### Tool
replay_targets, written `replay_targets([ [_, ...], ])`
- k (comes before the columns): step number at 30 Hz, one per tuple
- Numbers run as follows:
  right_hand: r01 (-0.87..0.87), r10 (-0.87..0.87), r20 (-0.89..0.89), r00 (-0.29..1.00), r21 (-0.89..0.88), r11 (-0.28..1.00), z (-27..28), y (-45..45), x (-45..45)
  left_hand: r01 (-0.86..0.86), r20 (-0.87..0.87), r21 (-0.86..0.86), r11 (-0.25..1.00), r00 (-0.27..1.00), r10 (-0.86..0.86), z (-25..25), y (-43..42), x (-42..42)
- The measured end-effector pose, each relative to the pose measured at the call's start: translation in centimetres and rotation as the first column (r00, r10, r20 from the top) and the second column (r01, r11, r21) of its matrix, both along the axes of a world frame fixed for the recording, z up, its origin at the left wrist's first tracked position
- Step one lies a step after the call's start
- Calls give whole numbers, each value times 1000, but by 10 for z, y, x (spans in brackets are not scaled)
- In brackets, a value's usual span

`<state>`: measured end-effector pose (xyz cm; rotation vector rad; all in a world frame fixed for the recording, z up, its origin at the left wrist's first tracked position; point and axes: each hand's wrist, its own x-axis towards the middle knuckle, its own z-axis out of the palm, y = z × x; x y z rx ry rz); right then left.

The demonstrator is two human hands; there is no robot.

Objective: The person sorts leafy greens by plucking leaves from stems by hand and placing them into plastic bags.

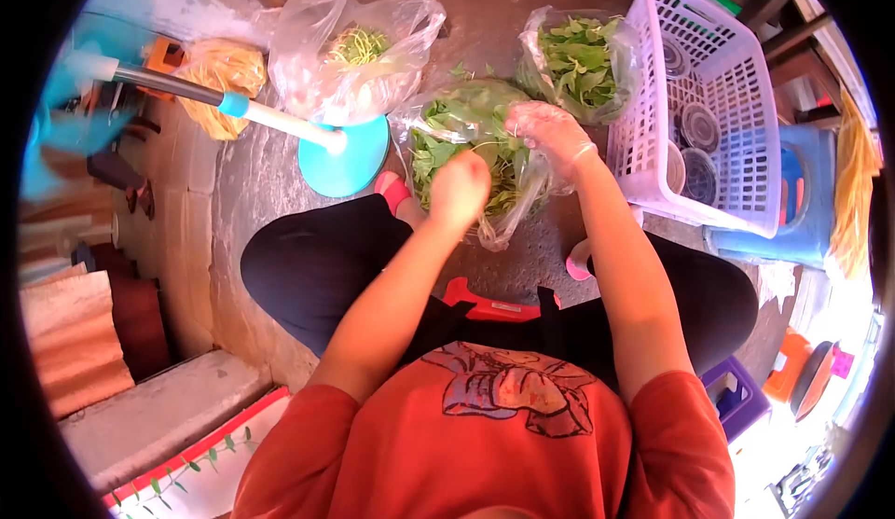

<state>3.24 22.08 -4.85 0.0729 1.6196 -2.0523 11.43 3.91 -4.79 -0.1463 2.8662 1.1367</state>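
Over the bag's [497,237] centre: left hand [460,186] curled closed, contents hidden | upper-right edge: right hand [550,133], grip indeterminable | handling greens [428,155] well required steady plastic

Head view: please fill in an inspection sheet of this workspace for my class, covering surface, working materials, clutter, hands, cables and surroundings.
Surface: grey, mottled floor.
Working materials: middle clear bag of leafy greens, open; second bag of leaves beyond it to the right.
Clutter: pale bag with thin green stems; blue disc on a pole; lilac basket holding round containers.
Hands: left hand over the greens, fingers curled, whether gripping any hidden; right hand, in a clear glove, at the middle bag's right side.
Cables: nothing seen.
Surroundings: blue plastic stool at right; yellow bag at upper left.
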Motion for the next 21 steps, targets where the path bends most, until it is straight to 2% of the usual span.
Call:
replay_targets([
  [1, -2, 4, 23, 1000, -82, 997, 2, -1, -2, -117, 86, 288, 951, 992, 96, 1, -11, -16],
  [2, 1, 6, 45, 999, -163, 987, 6, -1, -4, -309, 423, 529, 791, 903, 70, 11, -18, -30],
  [3, -29, 34, 48, 998, -93, 995, 18, -2, -6, -468, 579, 645, 604, 815, 14, 12, -21, -34],
  [4, -39, 46, 57, 997, -124, 992, 24, -3, -8, -618, 696, 684, 388, 712, -91, 12, -22, -39],
  [5, -44, 55, 69, 996, -155, 987, 26, -3, -8, -622, 656, 752, 218, 736, -165, 11, -15, -37],
  [6, -46, 63, 86, 994, -187, 981, 29, -4, -8, -642, 643, 765, 51, 757, -113, 8, -4, -35],
  [8, -96, 112, 80, 991, -179, 979, 36, -4, -7, -608, 608, 794, 9, 794, 18, -9, 4, -34],
  [11, -128, 139, 60, 988, -155, 980, 35, -6, -9, -525, 524, 851, -14, 846, 97, 8, 3, -42],
  [13, -118, 124, 43, 991, -106, 987, 35, -9, -12, -400, 399, 917, -1, 915, 52, 29, 4, -47],
  [15, -41, 45, 46, 998, -77, 996, 32, -16, -17, -314, 313, 950, 4, 948, 52, 30, 2, -50],
  [18, 51, -48, 34, 998, -86, 995, 30, -24, -19, -218, 241, 958, -185, 963, 117, 26, 0, -43],
  [19, 67, -63, 41, 997, -89, 994, 27, -25, -21, -233, 262, 952, -198, 956, 136, 29, 3, -41],
  [21, 88, -86, 24, 996, -70, 994, 25, -28, -22, -220, 225, 974, -46, 954, 198, 39, 12, -39],
])
